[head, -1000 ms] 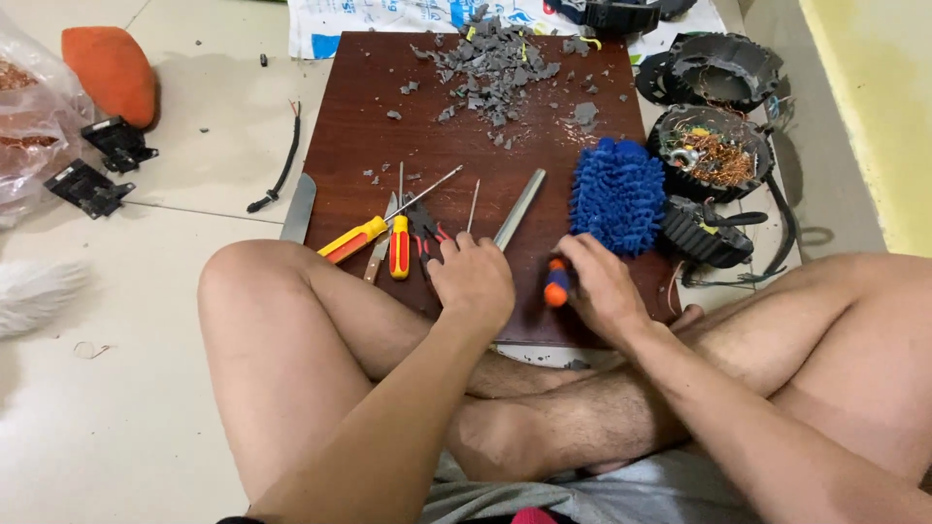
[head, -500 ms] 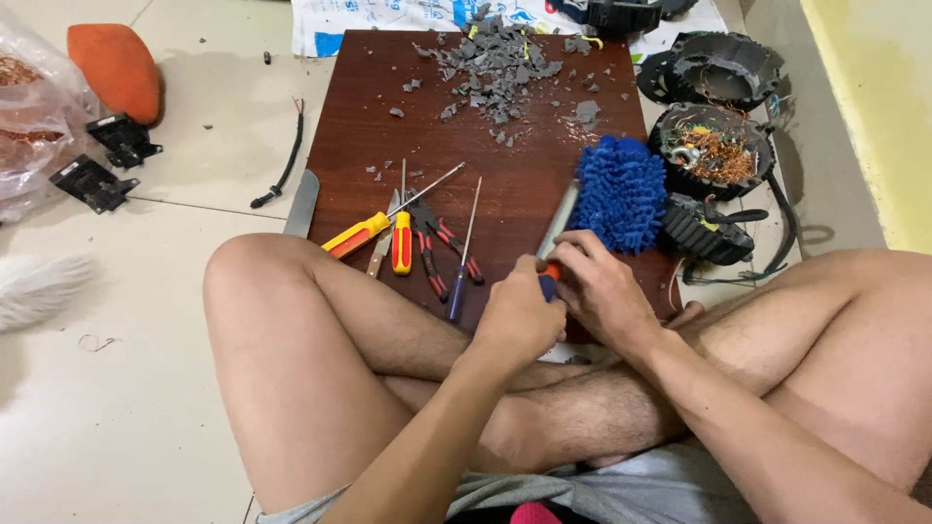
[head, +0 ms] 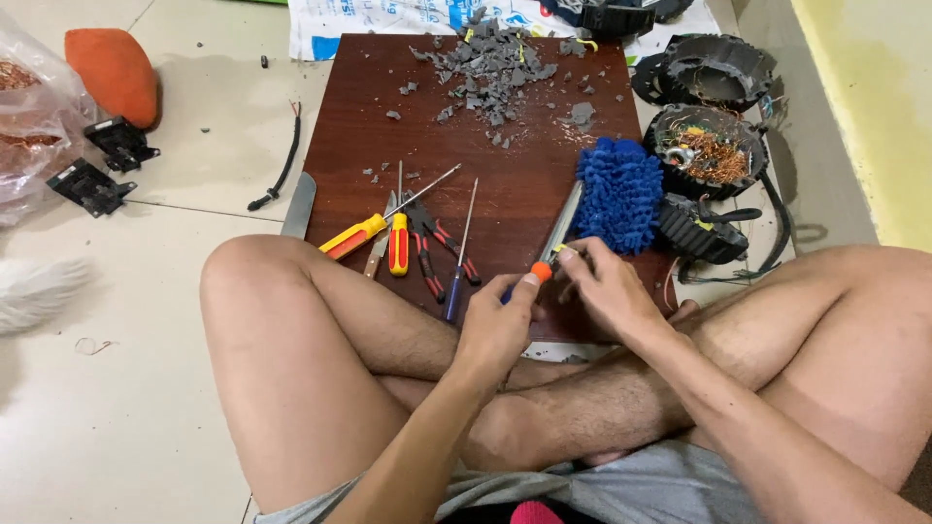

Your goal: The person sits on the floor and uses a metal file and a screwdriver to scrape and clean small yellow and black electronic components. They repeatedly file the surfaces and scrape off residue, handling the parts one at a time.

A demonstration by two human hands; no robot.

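Note:
I sit cross-legged on the floor behind a dark red wooden board [head: 485,146]. My left hand [head: 497,328] is closed around the dark handle of a screwdriver with an orange end [head: 540,272]. My right hand [head: 610,289] meets it from the right, its fingertips pinching at that orange end. Both hands hover over the board's near edge. A long metal blade [head: 565,218] lies just beyond the fingers, beside a fluffy blue cloth [head: 619,192].
Two yellow-and-red screwdrivers [head: 357,236], red pliers [head: 432,250] and a thin blue-handled screwdriver [head: 458,262] lie left of my hands. A pile of grey chips [head: 495,60] covers the board's far end. Round black motor parts with copper windings [head: 707,153] sit on the right.
My left hand moved right from the tools to the screwdriver that my right hand held. Both hands are now joined at its handle, slightly further over the board.

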